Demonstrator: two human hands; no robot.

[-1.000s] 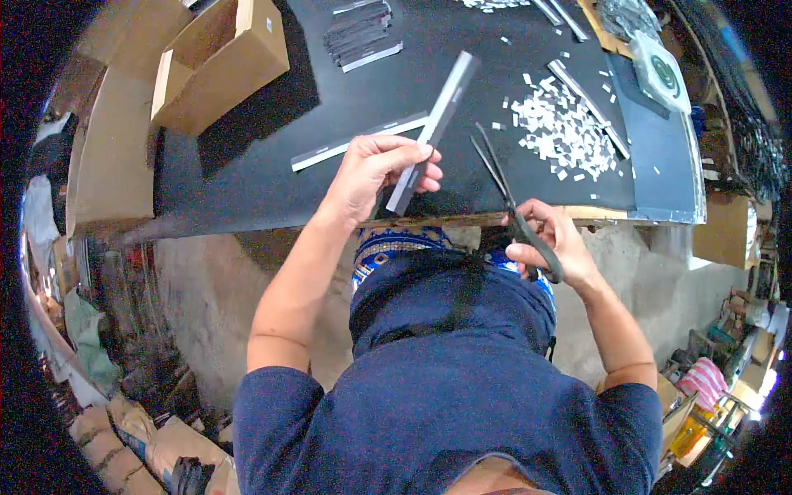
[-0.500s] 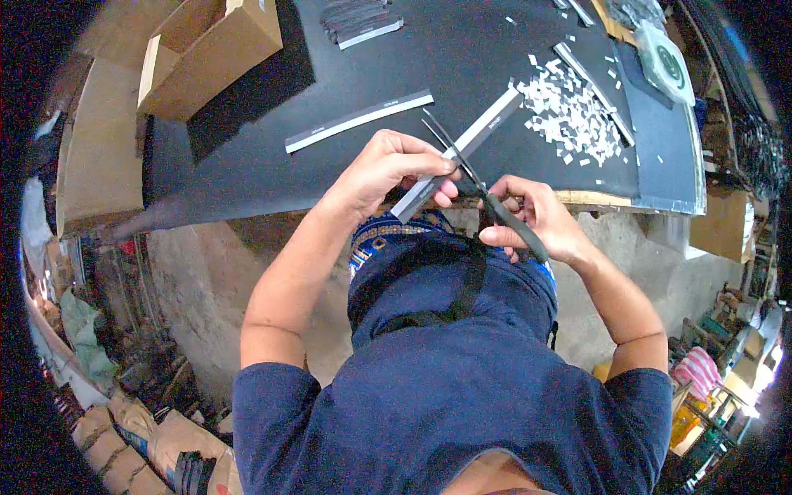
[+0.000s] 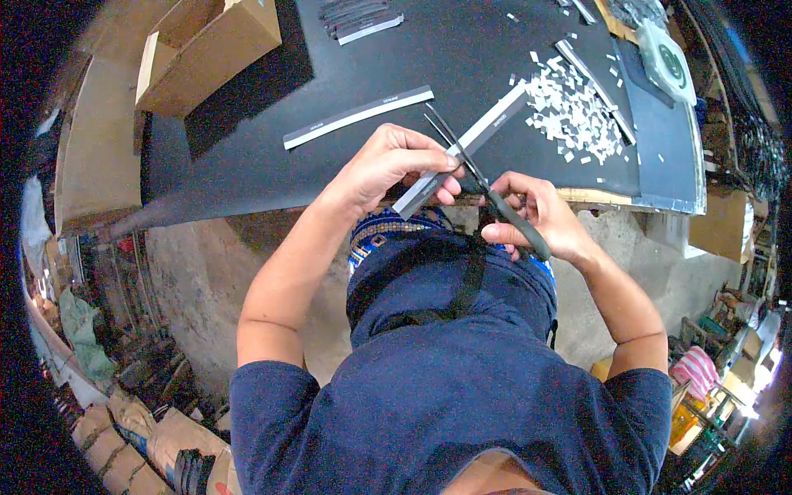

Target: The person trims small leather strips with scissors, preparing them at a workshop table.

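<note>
My left hand (image 3: 410, 167) pinches a long black-and-white label strip (image 3: 493, 120) near its lower part, thumb on top. The strip slants up to the right, its far end by the heap of cut pieces. In my right hand (image 3: 535, 216) is a pair of scissors (image 3: 513, 213) with black handles, fingers through the loops. Its blades are slightly apart and cross the strip right beside my left thumb. Another label strip (image 3: 357, 117) lies on the black table (image 3: 247, 169) beyond my left hand.
Many small white cut pieces (image 3: 569, 111) are heaped at the right, with a narrow strip (image 3: 596, 91) across them. A stack of dark strips (image 3: 356, 18) lies at the back. An open cardboard box (image 3: 216, 59) stands at the left, and a translucent plastic container (image 3: 664, 62) at the far right.
Both hands hold nearly the same place, with the strip and scissors shifted only slightly. The scissor blades still cross the strip.
</note>
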